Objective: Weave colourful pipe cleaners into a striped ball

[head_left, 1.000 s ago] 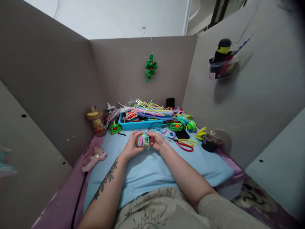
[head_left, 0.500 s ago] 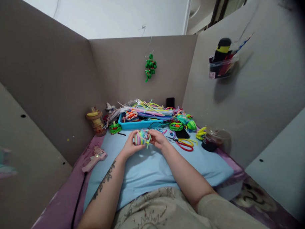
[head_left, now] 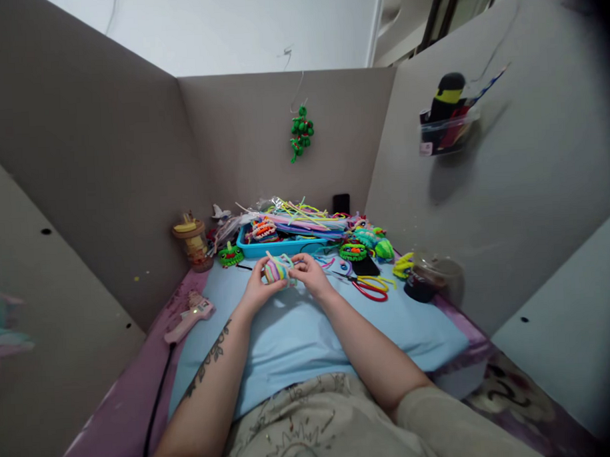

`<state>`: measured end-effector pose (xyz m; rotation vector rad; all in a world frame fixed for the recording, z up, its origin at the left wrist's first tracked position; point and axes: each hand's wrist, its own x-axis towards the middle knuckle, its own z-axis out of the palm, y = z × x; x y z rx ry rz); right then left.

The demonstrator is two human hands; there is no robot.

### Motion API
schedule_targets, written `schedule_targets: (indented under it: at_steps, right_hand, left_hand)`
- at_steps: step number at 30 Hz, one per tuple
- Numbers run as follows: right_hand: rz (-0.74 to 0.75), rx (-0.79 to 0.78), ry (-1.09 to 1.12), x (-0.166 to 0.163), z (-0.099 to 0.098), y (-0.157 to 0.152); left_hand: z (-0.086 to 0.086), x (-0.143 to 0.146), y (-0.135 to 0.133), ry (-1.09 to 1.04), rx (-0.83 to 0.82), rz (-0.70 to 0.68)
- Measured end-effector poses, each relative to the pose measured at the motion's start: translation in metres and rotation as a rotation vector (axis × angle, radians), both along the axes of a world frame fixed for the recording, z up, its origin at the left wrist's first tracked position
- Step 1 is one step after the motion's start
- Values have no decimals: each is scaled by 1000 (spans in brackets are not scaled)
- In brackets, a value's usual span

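Above the blue cloth [head_left: 299,335], my left hand [head_left: 258,290] is closed around a small rounded piece of pastel striped pipe cleaners [head_left: 275,269]. Pink, yellow, purple and mint bands run across it, and loose mint ends stick out on its right. My right hand [head_left: 311,276] pinches at that right side, thumb and fingers together on the loose ends; the exact grip point is too small to make out. Just right of this hand lie scissors [head_left: 370,287] with red and yellow handles.
Behind the hands stands a blue tray [head_left: 286,248] heaped with pipe cleaners [head_left: 305,222]. Finished green figures [head_left: 230,255] sit beside it. A pink glue gun [head_left: 191,319] with a black cord lies left, a lidded cup [head_left: 193,242] behind it. A dark jar [head_left: 421,284] stands right.
Both hands have lifted the striped piece slightly and turned it, so its bands now slant. My right hand has shifted a little left, closer against the piece.
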<state>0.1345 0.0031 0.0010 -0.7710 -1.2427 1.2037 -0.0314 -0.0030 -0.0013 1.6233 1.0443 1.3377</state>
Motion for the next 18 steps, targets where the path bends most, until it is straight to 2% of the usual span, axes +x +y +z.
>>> schedule_targets:
  at_steps: [6,13,18]
  right_hand:
    - [-52,149,-109,-4,2,-5]
    - [-241,224,-286,-6,3,-8]
    - [-250,253,-324,-8,2,-8]
  left_hand:
    - [-6,0,4,26,37,47]
    - [-11,0,5,87,130,58]
    - [-10,0,3,120,133,-26]
